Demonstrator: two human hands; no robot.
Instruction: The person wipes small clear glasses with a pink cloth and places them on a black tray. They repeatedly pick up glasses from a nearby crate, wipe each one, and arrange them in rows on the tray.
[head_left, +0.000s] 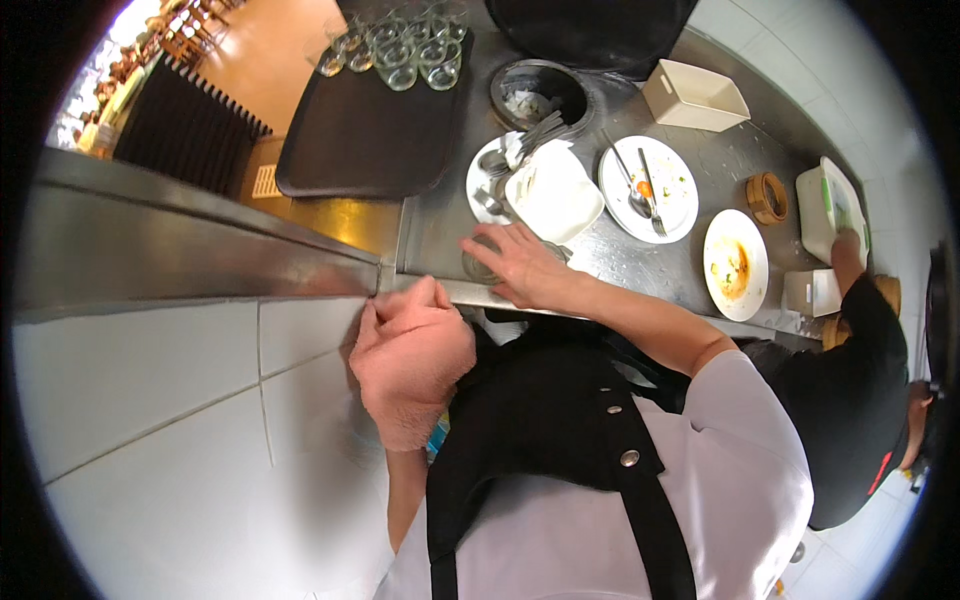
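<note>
A pink terry cloth (412, 367) covers my left hand, which grips it at the counter's front corner; only the left forearm (405, 480) shows bare below it. My right hand (529, 266) has its fingers around a clear drinking glass (480, 259) at the metal counter's front edge, partly hidden by the fingers. Just beyond it, a white square bowl (555, 195) rests on a round white plate (480, 176) with spoons and crumpled napkin. Right of these, another white plate (671, 176) bears a spoon, a fork and food scraps.
A black tray (375, 135) carries several upright glasses (397, 56). Behind the plates is a round dark bin (540, 94) with waste inside. A cream container (697, 97), a sauce-stained oval plate (735, 262) and a bamboo steamer (766, 199) stand rightward. A co-worker's arm (851, 259) reaches into a white tub (821, 214).
</note>
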